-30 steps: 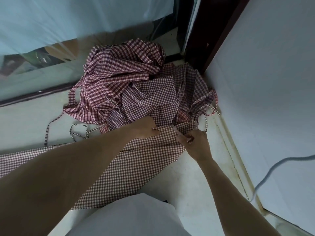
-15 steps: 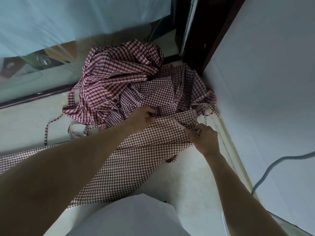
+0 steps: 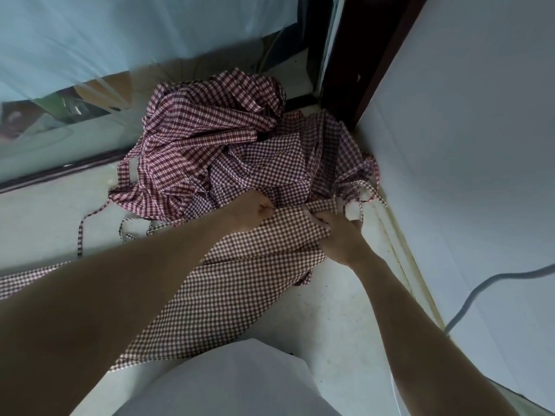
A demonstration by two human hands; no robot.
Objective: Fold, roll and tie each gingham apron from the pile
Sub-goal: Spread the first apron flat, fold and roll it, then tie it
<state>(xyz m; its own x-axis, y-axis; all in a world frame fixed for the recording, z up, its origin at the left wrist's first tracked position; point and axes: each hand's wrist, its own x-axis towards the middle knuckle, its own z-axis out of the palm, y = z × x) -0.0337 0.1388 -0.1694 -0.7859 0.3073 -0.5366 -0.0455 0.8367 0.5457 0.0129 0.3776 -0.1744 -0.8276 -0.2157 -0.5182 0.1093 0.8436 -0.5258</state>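
Both hands have a grip on the far edge of one gingham apron (image 3: 228, 283): the left hand (image 3: 250, 213) is a closed fist bunching the cloth, and the right hand (image 3: 341, 238) pinches the hem beside it, fingers curled into the fabric. The apron lies spread on the pale floor (image 3: 324, 322), running back toward the person's knees. Just beyond the hands, the pile of aprons (image 3: 228, 145) sits heaped in the corner, touching the white wall (image 3: 468, 145) on the right. Loose ties (image 3: 80, 232) trail out to the left over bare floor. A grey cable (image 3: 492, 283) hangs down the wall, well apart from the hands.
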